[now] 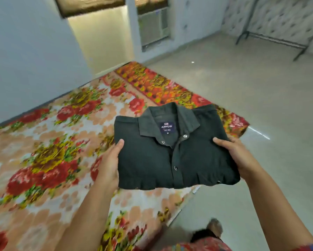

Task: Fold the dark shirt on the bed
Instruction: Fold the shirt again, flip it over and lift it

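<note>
Pale floor (pixel 260 105) right, floral bed (pixel 52 142) left. Left hand (pixel 109 165) grips left edge of folded dark shirt (pixel 170 160), thumb on top; right hand (pixel 237 156) grips right edge. Shirt buttoned, collar (pixel 149 124) away from person, label (pixel 167 127) visible, over bed's right edge.

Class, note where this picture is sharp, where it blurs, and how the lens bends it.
Head view: dark shirt and label sharp; floral bedspread smears toward the left edge; walls lean from wide-angle distortion; glare streak on the floor.
</note>
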